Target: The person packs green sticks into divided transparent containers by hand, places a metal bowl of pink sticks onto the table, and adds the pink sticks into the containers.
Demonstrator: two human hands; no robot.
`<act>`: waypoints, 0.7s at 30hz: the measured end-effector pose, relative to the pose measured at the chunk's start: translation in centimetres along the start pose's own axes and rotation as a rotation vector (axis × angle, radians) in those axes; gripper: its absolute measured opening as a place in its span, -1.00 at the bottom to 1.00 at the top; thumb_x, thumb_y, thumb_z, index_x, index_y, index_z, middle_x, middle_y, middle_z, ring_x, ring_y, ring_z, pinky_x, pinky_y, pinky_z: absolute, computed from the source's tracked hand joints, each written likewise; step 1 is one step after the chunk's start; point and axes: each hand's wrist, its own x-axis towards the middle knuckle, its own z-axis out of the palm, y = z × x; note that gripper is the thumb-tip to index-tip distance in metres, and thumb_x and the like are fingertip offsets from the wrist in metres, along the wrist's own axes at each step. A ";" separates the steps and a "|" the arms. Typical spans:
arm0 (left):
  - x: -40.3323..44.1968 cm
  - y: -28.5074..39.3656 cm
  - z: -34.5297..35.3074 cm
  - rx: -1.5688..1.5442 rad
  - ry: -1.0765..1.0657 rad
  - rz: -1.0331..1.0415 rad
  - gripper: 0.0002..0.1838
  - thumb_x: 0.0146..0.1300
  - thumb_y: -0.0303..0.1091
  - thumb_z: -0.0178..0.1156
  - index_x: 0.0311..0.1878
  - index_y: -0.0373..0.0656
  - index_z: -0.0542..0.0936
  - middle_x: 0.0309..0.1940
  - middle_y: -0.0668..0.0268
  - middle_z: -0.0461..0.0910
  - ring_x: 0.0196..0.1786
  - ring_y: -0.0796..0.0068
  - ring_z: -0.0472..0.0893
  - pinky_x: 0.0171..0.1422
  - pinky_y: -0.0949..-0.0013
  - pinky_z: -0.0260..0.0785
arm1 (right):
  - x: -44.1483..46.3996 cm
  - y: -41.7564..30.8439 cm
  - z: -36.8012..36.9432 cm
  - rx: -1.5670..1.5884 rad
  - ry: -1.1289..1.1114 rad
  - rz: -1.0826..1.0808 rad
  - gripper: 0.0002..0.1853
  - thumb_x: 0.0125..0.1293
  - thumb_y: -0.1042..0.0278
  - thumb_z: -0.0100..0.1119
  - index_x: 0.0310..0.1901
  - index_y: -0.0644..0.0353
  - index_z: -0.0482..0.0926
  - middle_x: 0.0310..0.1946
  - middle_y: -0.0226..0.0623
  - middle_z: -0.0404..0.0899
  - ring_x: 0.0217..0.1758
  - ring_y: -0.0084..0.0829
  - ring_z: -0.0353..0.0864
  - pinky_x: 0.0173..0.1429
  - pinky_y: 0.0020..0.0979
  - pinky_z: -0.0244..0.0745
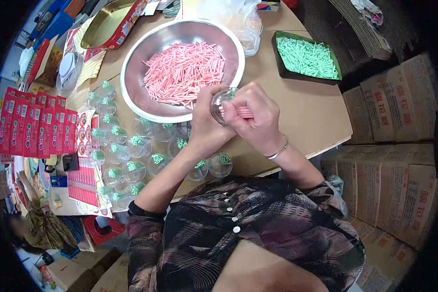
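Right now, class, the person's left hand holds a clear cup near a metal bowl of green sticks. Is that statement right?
Not quite: the sticks in the metal bowl are pink, not green, as the head view shows. The left hand does hold a clear cup near it.

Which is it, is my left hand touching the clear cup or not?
Touching. The head view shows your left hand curled around the side of the clear cup, with no gap between them.
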 end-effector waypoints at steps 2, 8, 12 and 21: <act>0.1 0.0 0.0 0.046 0.004 0.011 -0.32 -0.13 -0.48 0.41 0.12 -0.27 0.35 -0.04 0.18 0.44 -0.06 0.38 0.51 0.06 0.40 0.38 | 0.1 -0.1 -0.1 -0.008 0.000 -0.008 -0.86 0.07 0.51 0.32 -0.44 0.15 0.50 -0.48 -0.42 0.48 -0.58 -0.53 0.33 -0.50 -0.54 0.27; 0.6 0.2 -0.1 0.166 0.013 0.118 -0.34 -0.12 -0.51 0.38 0.13 -0.27 0.35 -0.05 0.18 0.45 -0.08 0.38 0.52 0.05 0.37 0.40 | 0.8 0.0 -0.6 -0.090 -0.099 -0.096 -0.83 -0.02 0.55 0.24 -0.46 0.15 0.42 -0.47 -0.39 0.44 -0.61 -0.50 0.31 -0.52 -0.47 0.28; 0.8 0.1 -0.2 0.190 0.021 0.167 -0.36 -0.09 -0.52 0.35 0.13 -0.28 0.36 -0.06 0.18 0.46 -0.09 0.38 0.52 0.03 0.37 0.41 | 1.1 0.5 -0.8 -0.064 -0.137 -0.171 -0.81 0.01 0.51 0.26 -0.48 0.14 0.38 -0.46 -0.37 0.44 -0.62 -0.50 0.31 -0.53 -0.47 0.27; 0.8 -1.5 0.4 0.156 -0.037 0.185 -0.50 0.03 -0.52 0.27 0.08 -0.26 0.38 -0.12 0.18 0.46 -0.11 0.29 0.48 -0.01 0.31 0.37 | 2.3 -1.3 1.0 -0.432 -0.111 -0.113 -0.86 0.18 0.39 0.21 -0.23 0.15 0.52 -0.42 -0.38 0.44 -0.52 -0.48 0.36 -0.44 -0.47 0.32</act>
